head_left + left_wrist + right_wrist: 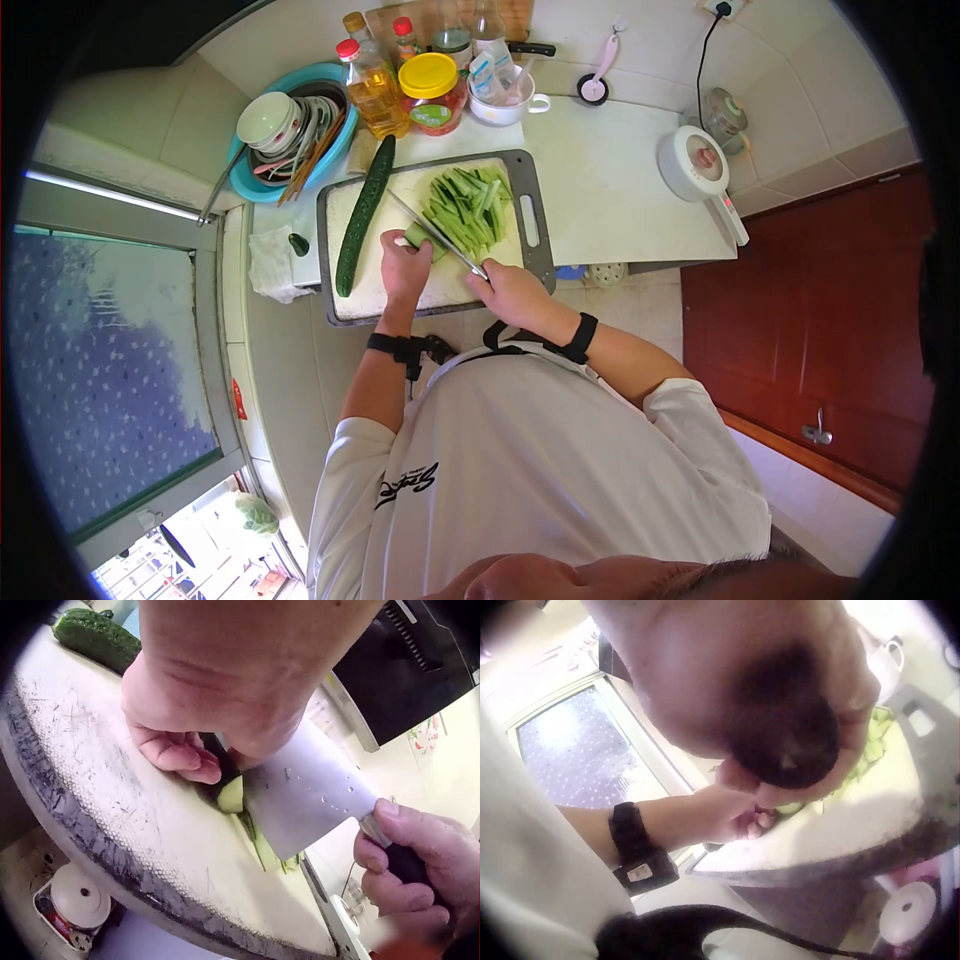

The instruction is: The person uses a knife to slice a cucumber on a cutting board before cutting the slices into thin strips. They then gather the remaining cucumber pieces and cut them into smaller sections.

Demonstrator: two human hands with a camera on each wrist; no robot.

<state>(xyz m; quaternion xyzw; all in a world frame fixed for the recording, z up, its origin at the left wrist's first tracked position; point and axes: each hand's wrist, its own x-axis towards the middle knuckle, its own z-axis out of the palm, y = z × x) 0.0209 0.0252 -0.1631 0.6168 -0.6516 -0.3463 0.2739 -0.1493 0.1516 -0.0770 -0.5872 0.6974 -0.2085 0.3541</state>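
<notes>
Counter: white, against a tiled wall; your board sits at its near edge, toward the left end.
Chopping board: grey-rimmed, its slotted handle on the right edge.
Whole cucumber: lies along the board's left edge, one tip past the far edge; being round, it could roll if your left wrist bumped it.
Cleaver: slants across the board's middle, blade just beside your left fingers; should the piece twist or your fingertips creep out, you could get cut.
Right hand: closed round the cleaver's handle at the board's near edge.
Left hand: mostly closed, bent fingers holding the cucumber piece.
Cut sticks: heaped toward the far-right corner; crowding the blade, they might scatter.
Cucumber piece: near the board's middle, under your left fingers; a loose hold would let it slip.
</notes>
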